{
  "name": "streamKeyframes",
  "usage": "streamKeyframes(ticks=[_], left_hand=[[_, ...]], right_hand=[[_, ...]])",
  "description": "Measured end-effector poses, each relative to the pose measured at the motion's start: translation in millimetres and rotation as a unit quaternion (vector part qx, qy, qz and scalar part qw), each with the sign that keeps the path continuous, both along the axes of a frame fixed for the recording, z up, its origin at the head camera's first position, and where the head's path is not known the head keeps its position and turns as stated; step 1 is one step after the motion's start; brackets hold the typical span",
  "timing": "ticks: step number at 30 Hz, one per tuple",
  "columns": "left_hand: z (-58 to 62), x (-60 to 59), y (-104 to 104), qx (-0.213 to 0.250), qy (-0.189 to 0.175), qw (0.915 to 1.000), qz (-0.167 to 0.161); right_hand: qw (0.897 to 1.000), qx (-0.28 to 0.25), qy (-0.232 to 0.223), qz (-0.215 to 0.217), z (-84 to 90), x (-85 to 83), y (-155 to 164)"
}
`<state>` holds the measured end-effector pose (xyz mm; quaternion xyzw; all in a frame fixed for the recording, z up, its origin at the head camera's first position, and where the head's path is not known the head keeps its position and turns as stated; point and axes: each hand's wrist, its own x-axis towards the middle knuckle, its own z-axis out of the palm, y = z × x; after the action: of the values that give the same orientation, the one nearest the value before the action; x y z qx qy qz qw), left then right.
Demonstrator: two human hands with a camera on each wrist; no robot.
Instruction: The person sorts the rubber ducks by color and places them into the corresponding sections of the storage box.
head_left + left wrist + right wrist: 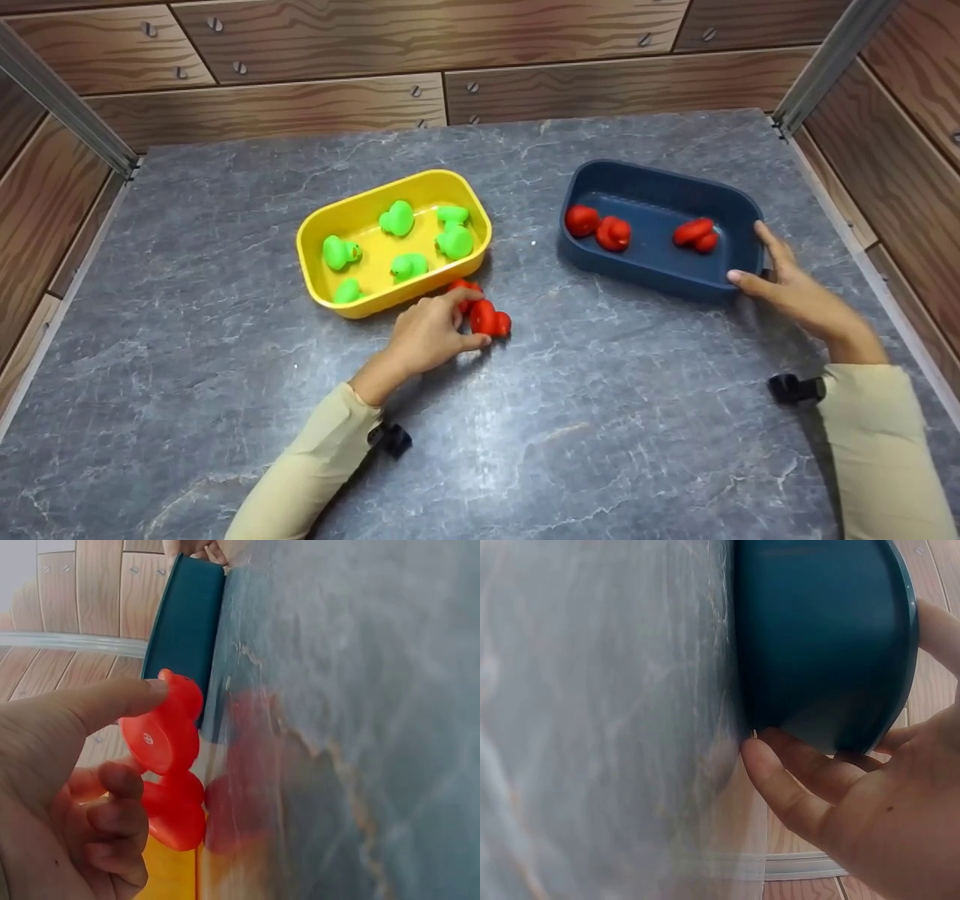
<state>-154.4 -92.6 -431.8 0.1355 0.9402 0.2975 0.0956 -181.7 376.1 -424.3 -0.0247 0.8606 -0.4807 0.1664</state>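
My left hand (427, 334) pinches a red rubber duck (487, 320) low over the table, its thumb on one side and fingertips on the other. A second red duck (174, 811) lies right beside it, close against the front of the yellow bin (371, 234), partly hidden by the fingers in the head view. On the right, my right hand (806, 296) grips the end of the dark blue bin (645, 276). Its thumb lies at the rim and the fingers reach round the outer wall (825, 637). Three red ducks (613, 233) sit inside this bin.
Several green ducks (397, 218) lie in the yellow bin. Both bins stand on a grey marbled table (570, 420). Wood-patterned panels (450, 37) close off the back and sides, with metal corner posts (832, 64).
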Motion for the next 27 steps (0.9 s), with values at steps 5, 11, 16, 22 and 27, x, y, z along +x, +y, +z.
streamKeyframes(ticks=[5, 11, 16, 22, 27], left_hand=[[3.7, 2.2, 5, 0.047, 0.008, 0.9988, -0.010], [11.8, 5.3, 14, 0.086, 0.034, 0.9956, -0.018], [16.2, 7.1, 22, 0.113, 0.056, 0.9917, -0.024], [19.2, 6.9, 32, 0.150, 0.058, 0.9864, -0.031], [23.7, 5.9, 43, 0.179, 0.068, 0.9806, -0.040]], right_hand=[[1.000, 0.002, -0.007, -0.001, -0.5, -2.3, 1], [1.000, -0.004, -0.003, -0.003, -0.5, -0.8, -1], [1.000, -0.002, 0.011, 0.003, 0.7, 0.7, -1], [1.000, -0.001, 0.013, 0.004, -0.5, 0.7, 0], [1.000, 0.001, 0.020, 0.001, -0.8, 0.7, 1]])
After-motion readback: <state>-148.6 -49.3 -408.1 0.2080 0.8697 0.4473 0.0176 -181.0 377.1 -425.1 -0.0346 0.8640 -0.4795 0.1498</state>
